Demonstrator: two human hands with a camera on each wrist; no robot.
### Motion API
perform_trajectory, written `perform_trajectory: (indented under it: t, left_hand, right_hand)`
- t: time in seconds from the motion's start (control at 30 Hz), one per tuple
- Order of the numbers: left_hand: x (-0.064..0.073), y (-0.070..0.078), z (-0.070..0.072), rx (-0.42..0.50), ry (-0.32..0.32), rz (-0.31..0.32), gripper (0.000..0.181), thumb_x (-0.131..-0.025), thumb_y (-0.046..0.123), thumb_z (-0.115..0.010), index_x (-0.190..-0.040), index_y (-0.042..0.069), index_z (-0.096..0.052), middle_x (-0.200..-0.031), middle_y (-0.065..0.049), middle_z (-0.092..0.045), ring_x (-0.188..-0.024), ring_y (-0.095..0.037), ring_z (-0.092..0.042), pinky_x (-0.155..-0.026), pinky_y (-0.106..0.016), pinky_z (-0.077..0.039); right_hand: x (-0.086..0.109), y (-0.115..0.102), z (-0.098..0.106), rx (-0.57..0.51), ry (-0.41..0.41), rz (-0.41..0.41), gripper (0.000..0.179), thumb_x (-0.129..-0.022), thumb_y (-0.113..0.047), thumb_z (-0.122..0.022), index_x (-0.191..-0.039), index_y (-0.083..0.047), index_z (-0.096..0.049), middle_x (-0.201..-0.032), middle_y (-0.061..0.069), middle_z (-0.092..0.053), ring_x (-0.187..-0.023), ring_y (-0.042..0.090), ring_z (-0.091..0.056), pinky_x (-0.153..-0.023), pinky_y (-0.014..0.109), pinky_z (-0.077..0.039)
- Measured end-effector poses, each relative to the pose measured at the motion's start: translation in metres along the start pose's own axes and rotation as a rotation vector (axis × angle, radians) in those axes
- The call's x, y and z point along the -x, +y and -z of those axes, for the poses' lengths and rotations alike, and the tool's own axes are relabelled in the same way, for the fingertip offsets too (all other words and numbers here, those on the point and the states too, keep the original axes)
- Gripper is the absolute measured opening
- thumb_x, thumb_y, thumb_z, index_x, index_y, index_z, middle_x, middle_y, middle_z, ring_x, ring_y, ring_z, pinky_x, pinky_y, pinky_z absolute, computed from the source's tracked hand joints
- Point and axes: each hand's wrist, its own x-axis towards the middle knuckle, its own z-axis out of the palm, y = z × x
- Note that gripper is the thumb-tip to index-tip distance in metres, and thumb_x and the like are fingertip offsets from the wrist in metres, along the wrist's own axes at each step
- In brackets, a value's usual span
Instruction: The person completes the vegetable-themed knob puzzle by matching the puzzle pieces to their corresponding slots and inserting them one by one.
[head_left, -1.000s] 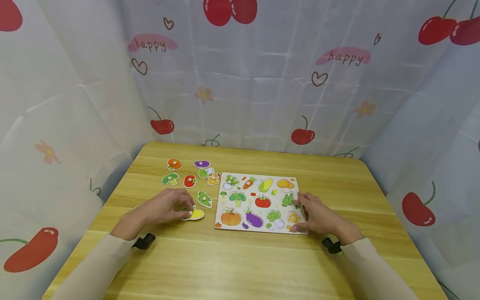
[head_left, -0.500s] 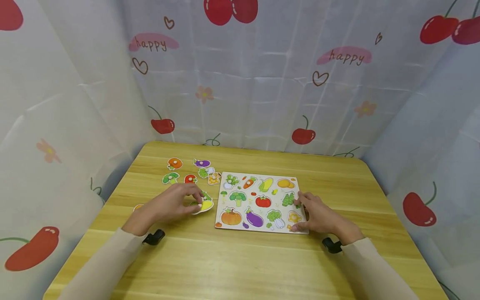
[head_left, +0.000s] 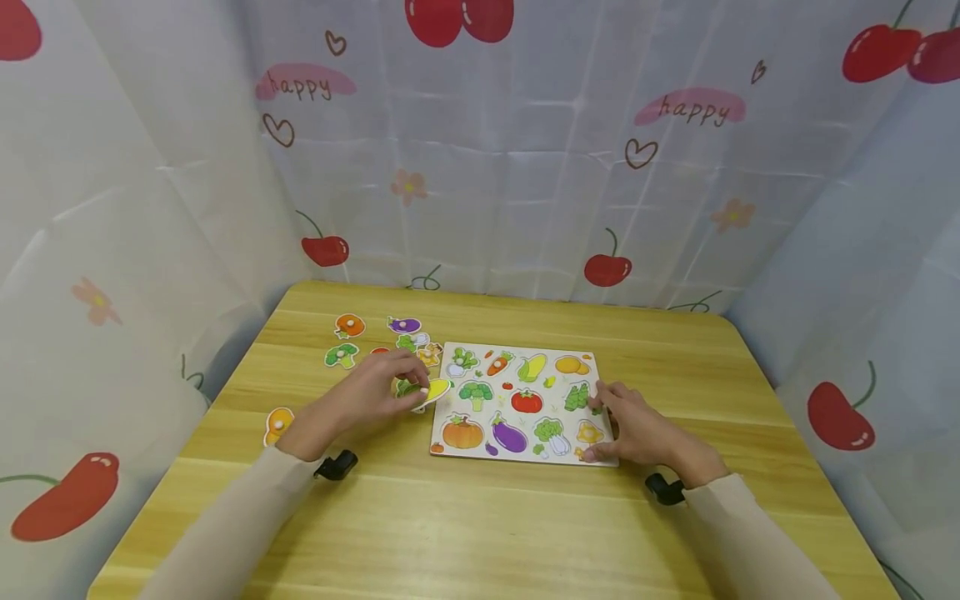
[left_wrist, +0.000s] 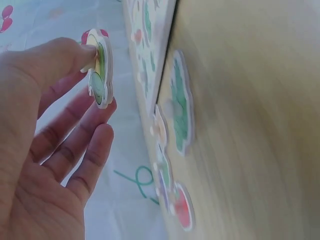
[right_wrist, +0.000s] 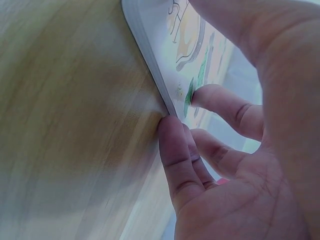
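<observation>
Between thumb and fingertips, my left hand (head_left: 371, 390) pinches a yellow-and-green corn puzzle piece (left_wrist: 102, 75). In the head view the piece overlaps the left edge of a vegetable puzzle board (head_left: 553, 402). Just below that hand lies a green leafy piece (left_wrist: 182, 105) with a round knob. My right hand (head_left: 637, 427) holds the board's right side. Its thumb lies near the front corner, a bent finger touches the top by a green picture, and other fingertips (right_wrist: 172, 132) meet the edge.
Several loose pieces lie left of the board, among them a pumpkin (head_left: 349, 326), a broccoli (head_left: 342, 356) and an eggplant (head_left: 405, 325). A tomato piece (left_wrist: 184, 207) is partly hidden behind the left hand. An orange piece (head_left: 278, 424) lies by the left wrist. A printed curtain (head_left: 480, 192) surrounds the table.
My left hand has carried the corn piece right and slightly away from me, up to the board's left edge. The orange piece by the wrist is uncovered. My right hand stays put.
</observation>
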Motion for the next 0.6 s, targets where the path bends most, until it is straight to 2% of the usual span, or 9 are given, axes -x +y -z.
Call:
perform_trajectory:
  t: [0.13,0.33,0.5,0.6]
  left_hand:
    - [-0.011,0.005,-0.006,0.019,0.024,-0.045,0.016,-0.098,0.011,-0.094,-0.106,0.014,-0.081,-0.11,0.0,-0.079,-0.101,-0.02,-0.079,-0.094,-0.045,-0.071]
    - [-0.03,0.016,-0.016,0.044,0.022,-0.027,0.015,-0.101,0.014,-0.093,-0.109,0.013,-0.08,-0.118,-0.003,-0.079,-0.106,-0.022,-0.079,-0.098,-0.043,-0.071]
    - [-0.046,0.023,-0.028,0.063,0.055,-0.078,0.013,-0.101,0.012,-0.092,-0.108,0.01,-0.081,-0.119,-0.006,-0.081,-0.103,-0.024,-0.078,-0.096,-0.043,-0.071]
    - [-0.055,0.029,-0.034,0.091,0.065,-0.085,0.014,-0.101,0.012,-0.092,-0.11,0.009,-0.081,-0.117,-0.008,-0.081,-0.101,-0.027,-0.079,-0.093,-0.047,-0.071]
  right_hand:
    - [0.0,-0.001,0.001,-0.003,-0.004,0.004,0.089,-0.089,-0.047,-0.103,-0.154,0.002,-0.065,-0.175,0.039,-0.044,-0.147,0.057,-0.053,-0.124,0.075,-0.052]
    - [0.0,0.0,0.001,-0.002,-0.005,-0.003,0.087,-0.089,-0.047,-0.103,-0.152,0.0,-0.066,-0.175,0.039,-0.044,-0.149,0.058,-0.053,-0.124,0.075,-0.052]
    - [0.0,0.0,0.001,-0.001,-0.011,-0.014,0.09,-0.089,-0.048,-0.103,-0.154,0.001,-0.065,-0.176,0.039,-0.044,-0.152,0.059,-0.051,-0.126,0.076,-0.05]
    - [0.001,0.0,0.001,-0.003,-0.012,-0.014,0.09,-0.089,-0.048,-0.103,-0.154,0.001,-0.065,-0.176,0.039,-0.044,-0.151,0.059,-0.051,-0.126,0.076,-0.05]
